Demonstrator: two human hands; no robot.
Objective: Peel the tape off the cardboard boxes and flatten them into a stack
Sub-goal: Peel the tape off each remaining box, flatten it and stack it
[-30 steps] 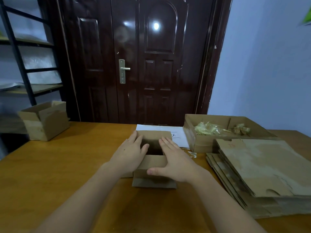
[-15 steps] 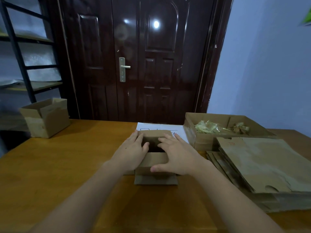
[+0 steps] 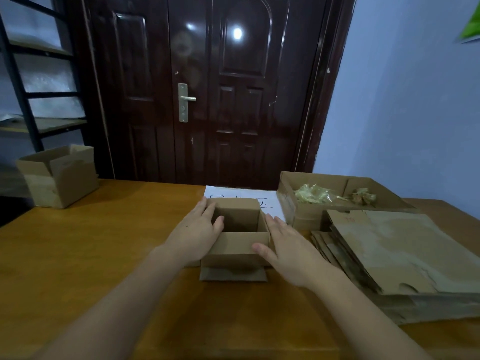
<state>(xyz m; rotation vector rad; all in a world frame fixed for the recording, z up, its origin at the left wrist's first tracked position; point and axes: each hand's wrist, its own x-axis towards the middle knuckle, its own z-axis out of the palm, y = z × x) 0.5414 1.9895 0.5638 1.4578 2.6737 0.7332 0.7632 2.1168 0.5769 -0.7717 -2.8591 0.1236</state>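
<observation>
Two hands work at one small open cardboard box near the middle of the wooden bench. The left hand lies against the box's left wall, its thumb hooked over the rim into the opening and its fingers running along the outside. The right hand has straight, relaxed fingers laid flat beside the right wall, with the thumb tip touching the near front corner; it grips nothing. The box stands upright with its top open, and one bottom flap juts out flat on the bench toward the person. Behind the box lies one white sheet of paper with dark marks on it, partly covered by the box. To the right is one stack of flattened cardboard, several layers deep; the exact count cannot be told. Just beyond that stack sits one shallow cardboard tray holding two clumps of crumpled tape, one pale and one browner. At the far left corner of the bench stands one more open cardboard box, well apart from the hands. Behind the bench are a dark double door with one metal handle, and one metal shelf rack on the left.
</observation>
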